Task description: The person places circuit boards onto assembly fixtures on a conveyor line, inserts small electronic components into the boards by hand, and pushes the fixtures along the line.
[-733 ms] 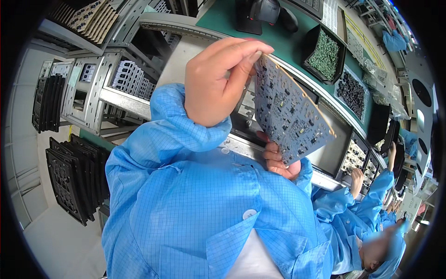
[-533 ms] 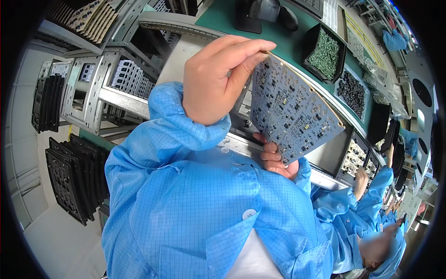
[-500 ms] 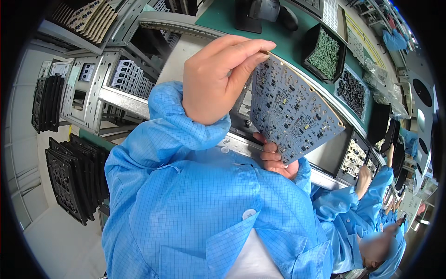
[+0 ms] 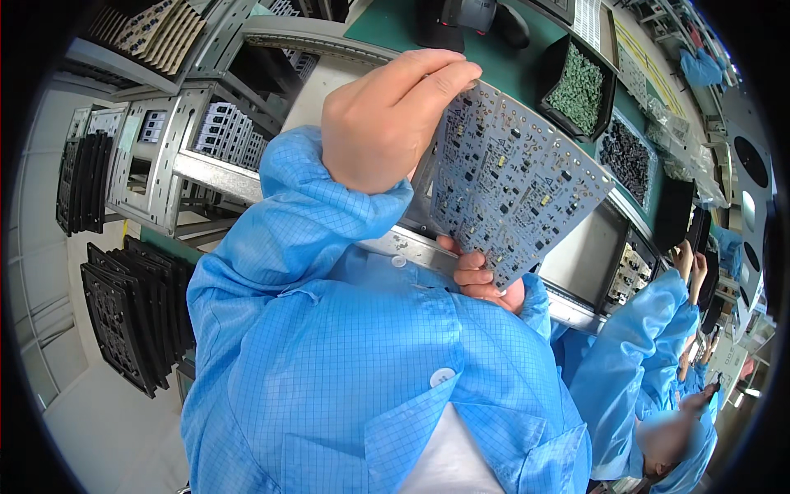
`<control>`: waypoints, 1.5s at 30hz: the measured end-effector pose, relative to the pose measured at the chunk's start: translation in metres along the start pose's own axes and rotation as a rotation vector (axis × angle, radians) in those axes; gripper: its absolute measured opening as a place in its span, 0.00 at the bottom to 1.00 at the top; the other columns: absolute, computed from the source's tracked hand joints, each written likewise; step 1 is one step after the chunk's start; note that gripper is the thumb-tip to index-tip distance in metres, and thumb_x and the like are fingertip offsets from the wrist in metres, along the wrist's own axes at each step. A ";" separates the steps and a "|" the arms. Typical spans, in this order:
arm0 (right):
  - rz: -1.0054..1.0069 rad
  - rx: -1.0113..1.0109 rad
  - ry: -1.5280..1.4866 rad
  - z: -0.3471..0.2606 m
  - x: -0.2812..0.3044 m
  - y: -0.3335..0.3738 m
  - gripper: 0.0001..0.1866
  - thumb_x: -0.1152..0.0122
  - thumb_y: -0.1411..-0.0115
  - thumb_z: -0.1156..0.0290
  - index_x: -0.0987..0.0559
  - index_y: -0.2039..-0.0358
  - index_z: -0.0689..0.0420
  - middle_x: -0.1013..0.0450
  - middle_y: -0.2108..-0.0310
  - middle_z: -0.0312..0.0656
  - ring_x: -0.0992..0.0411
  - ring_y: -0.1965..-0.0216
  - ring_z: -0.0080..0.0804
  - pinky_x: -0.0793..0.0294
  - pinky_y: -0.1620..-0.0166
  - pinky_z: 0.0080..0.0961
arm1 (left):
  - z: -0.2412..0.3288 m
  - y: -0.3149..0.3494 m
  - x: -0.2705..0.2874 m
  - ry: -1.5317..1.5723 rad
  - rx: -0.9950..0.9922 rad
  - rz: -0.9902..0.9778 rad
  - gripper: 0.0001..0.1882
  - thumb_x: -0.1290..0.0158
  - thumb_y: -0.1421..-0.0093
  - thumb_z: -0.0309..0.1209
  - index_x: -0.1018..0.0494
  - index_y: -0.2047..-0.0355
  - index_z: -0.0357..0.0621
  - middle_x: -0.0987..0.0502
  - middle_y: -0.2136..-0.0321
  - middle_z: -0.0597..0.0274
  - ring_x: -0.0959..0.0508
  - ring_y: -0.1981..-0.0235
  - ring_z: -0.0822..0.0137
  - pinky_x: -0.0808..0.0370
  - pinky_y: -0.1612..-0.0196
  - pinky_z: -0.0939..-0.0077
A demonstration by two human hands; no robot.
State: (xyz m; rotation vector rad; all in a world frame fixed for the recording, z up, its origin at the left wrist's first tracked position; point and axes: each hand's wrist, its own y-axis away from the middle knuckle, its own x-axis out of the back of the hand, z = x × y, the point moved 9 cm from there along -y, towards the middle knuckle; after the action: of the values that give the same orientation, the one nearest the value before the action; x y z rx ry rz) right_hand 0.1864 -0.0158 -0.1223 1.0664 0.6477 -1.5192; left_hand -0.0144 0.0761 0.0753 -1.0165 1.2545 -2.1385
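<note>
A bluish-grey circuit board (image 4: 510, 181), dotted with small components, is held up tilted in front of my chest. My left hand (image 4: 391, 115) pinches its upper left corner between thumb and fingers. Low on the board, my right hand (image 4: 485, 276) grips the bottom edge; its fingers show at the near side, and part of that hand is hidden behind the board. Both my sleeves are blue.
Beyond the board, on a green mat (image 4: 387, 29), are a black bin of small green parts (image 4: 578, 90) and a tray of black parts (image 4: 627, 160). Black racked panels (image 4: 123, 317) stand at left. A co-worker in blue (image 4: 642, 354) works at right.
The board has shifted slightly up and left and turned its face more toward me, with both my hands still on it. The co-worker's hands have moved farther away along the bench.
</note>
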 end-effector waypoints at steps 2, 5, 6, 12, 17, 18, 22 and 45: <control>0.003 -0.005 -0.043 0.003 -0.001 -0.001 0.39 0.46 0.25 0.60 0.51 0.25 0.65 0.25 0.55 0.44 0.31 0.64 0.28 0.27 0.74 0.19 | 0.002 0.002 -0.001 -0.050 -0.035 0.029 0.19 0.36 0.51 0.19 0.16 0.57 0.47 0.16 0.60 0.63 0.14 0.64 0.61 0.16 0.63 0.74; -0.008 -0.012 -0.062 0.004 0.001 -0.002 0.39 0.46 0.25 0.60 0.51 0.25 0.66 0.25 0.55 0.44 0.31 0.64 0.28 0.27 0.73 0.20 | 0.001 0.004 -0.003 -0.114 -0.015 0.051 0.16 0.37 0.48 0.19 0.17 0.58 0.46 0.16 0.60 0.62 0.14 0.64 0.60 0.16 0.64 0.72; -0.014 -0.015 -0.070 0.004 0.001 -0.002 0.39 0.46 0.25 0.60 0.51 0.25 0.66 0.25 0.54 0.44 0.31 0.64 0.28 0.27 0.73 0.20 | 0.001 0.004 -0.005 -0.112 -0.015 0.050 0.16 0.37 0.48 0.19 0.17 0.58 0.46 0.16 0.60 0.62 0.14 0.64 0.60 0.16 0.64 0.72; -0.078 -0.028 -0.093 0.009 -0.007 -0.005 0.38 0.47 0.25 0.60 0.50 0.25 0.66 0.25 0.54 0.44 0.31 0.63 0.29 0.27 0.73 0.20 | -0.015 0.004 -0.006 0.181 0.218 0.102 0.10 0.36 0.42 0.21 0.16 0.59 0.45 0.14 0.62 0.60 0.13 0.63 0.59 0.16 0.62 0.72; -0.076 -0.014 -0.099 0.005 -0.003 -0.004 0.38 0.47 0.25 0.61 0.50 0.25 0.65 0.25 0.54 0.45 0.31 0.63 0.29 0.27 0.73 0.21 | -0.012 0.000 -0.006 0.185 0.175 0.090 0.09 0.36 0.41 0.21 0.16 0.60 0.44 0.14 0.62 0.60 0.13 0.62 0.60 0.15 0.62 0.72; -0.061 -0.007 -0.101 0.004 0.000 -0.004 0.38 0.47 0.25 0.61 0.50 0.25 0.65 0.25 0.54 0.44 0.31 0.63 0.29 0.27 0.72 0.21 | -0.014 0.000 -0.006 0.185 0.175 0.090 0.09 0.36 0.41 0.21 0.16 0.60 0.44 0.14 0.62 0.60 0.13 0.62 0.60 0.15 0.62 0.72; -0.037 0.014 -0.092 0.004 0.001 -0.005 0.38 0.46 0.25 0.62 0.51 0.25 0.65 0.25 0.53 0.44 0.31 0.63 0.30 0.27 0.71 0.22 | -0.013 0.002 -0.007 0.124 0.098 0.087 0.09 0.36 0.40 0.22 0.16 0.59 0.45 0.14 0.62 0.61 0.13 0.63 0.59 0.15 0.62 0.72; -0.150 -0.089 -0.156 0.007 -0.006 -0.015 0.33 0.53 0.23 0.61 0.47 0.24 0.61 0.26 0.54 0.43 0.32 0.64 0.30 0.28 0.72 0.23 | -0.057 0.033 -0.063 1.284 0.940 0.211 0.08 0.52 0.24 0.29 0.26 0.53 0.38 0.15 0.59 0.53 0.15 0.57 0.67 0.17 0.53 0.73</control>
State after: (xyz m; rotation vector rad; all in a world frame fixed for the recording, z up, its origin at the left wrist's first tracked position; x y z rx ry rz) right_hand 0.1697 -0.0151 -0.1160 0.8384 0.6914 -1.6684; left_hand -0.0189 0.1346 0.0061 0.9602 0.4539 -2.6867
